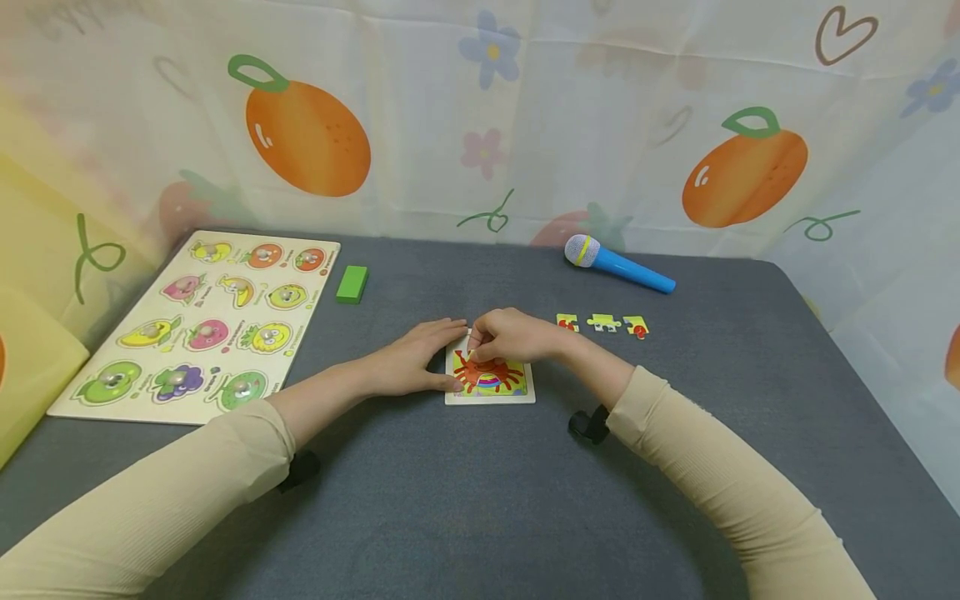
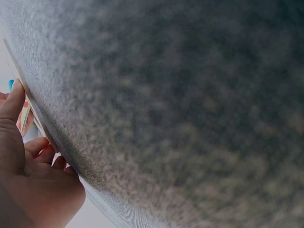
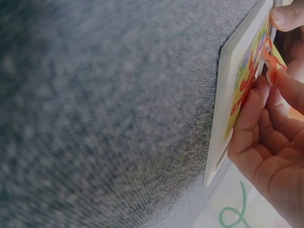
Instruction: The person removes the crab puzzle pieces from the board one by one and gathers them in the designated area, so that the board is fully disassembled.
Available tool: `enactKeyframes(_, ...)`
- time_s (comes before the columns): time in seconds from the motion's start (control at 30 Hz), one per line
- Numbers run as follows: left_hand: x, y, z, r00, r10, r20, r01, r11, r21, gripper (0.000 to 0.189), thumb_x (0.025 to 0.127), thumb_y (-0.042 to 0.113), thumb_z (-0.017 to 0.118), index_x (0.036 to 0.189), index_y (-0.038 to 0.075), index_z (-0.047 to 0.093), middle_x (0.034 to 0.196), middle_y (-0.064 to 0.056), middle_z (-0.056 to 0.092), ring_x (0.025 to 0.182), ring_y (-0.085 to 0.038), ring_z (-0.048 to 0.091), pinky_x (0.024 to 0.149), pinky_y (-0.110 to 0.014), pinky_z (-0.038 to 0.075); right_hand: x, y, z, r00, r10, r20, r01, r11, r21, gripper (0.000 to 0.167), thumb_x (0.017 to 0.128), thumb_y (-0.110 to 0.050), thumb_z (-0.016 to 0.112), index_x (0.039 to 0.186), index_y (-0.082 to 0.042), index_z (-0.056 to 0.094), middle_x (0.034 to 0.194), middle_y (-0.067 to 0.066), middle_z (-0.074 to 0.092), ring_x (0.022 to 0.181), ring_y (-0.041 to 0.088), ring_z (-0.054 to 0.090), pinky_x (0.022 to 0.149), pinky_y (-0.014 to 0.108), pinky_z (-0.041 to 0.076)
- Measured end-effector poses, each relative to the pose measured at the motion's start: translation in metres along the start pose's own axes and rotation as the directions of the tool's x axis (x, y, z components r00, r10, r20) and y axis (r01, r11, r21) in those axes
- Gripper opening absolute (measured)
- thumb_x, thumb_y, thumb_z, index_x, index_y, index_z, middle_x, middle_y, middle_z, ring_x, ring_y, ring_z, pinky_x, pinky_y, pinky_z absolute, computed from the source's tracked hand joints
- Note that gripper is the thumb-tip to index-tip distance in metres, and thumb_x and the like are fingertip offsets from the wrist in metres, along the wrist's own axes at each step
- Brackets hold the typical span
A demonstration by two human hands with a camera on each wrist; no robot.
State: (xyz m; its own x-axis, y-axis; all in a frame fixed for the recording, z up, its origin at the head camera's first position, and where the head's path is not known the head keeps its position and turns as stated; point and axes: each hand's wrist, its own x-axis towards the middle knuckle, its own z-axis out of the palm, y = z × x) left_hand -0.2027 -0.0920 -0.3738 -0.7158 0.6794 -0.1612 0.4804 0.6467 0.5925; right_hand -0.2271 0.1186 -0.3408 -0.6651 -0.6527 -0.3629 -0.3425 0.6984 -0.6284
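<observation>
Now left hand (image 1: 408, 362), fingers extended, braces square white-bordered crab puzzle board (image 1: 491, 399) at left. Right hand (image 1: 519, 333) pinches red-and-yellow jigsaw piece (image 3: 271, 58); best align edges before pressing.

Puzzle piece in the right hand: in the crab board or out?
Out: the right hand pinches the puzzle piece, tilted up from the crab board; whether an edge touches, cannot tell.

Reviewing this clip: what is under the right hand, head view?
The crab puzzle: its lower part shows, while the right hand covers part of its top, so whether pieces fill that spot can't be seen there.
</observation>
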Motion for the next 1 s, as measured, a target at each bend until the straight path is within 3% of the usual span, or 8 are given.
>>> enactKeyframes(0.43,0.0007,0.0006,-0.0002,1.0,0.0,0.004,0.0,1.0,0.006,0.085,0.089,0.034,0.072,0.155,0.002,0.028,0.165,-0.016,0.022,0.155,-0.038,0.013,0.125,-0.058,0.017,0.0003,-0.0007,-0.0005,1.0,0.009,0.015,-0.009,1.0,-0.01,0.012,0.099,-0.014,0.055,0.098,-0.006,0.065,0.077,-0.003,0.055,0.068,0.009,0.049,0.067,0.021,0.041)
enactKeyframes(0.73,-0.0001,0.001,-0.0006,1.0,0.01,0.004,-0.01,1.0,0.01,0.085,0.089,0.034,0.073,0.155,0.001,0.029,0.165,-0.017,0.022,0.155,-0.039,0.013,0.124,-0.058,0.017,-0.0025,0.0023,-0.0035,0.998,-0.05,0.022,0.05,0.998,0.029,0.009,0.094,-0.014,0.061,0.099,-0.009,0.066,0.086,-0.001,0.065,0.074,0.008,0.055,0.071,0.021,0.046)
enactKeyframes(1.0,0.0002,0.0,0.0007,1.0,0.024,-0.011,-0.024,1.0,0.016,0.085,0.089,0.035,0.073,0.154,0.0,0.03,0.164,-0.018,0.025,0.154,-0.04,0.015,0.124,-0.058,0.018,-0.0042,0.0032,-0.0022,0.997,-0.068,0.019,0.067,0.997,0.049,0.008,0.09,-0.013,0.066,0.096,-0.009,0.069,0.079,-0.002,0.068,0.068,0.008,0.058,0.066,0.02,0.046)
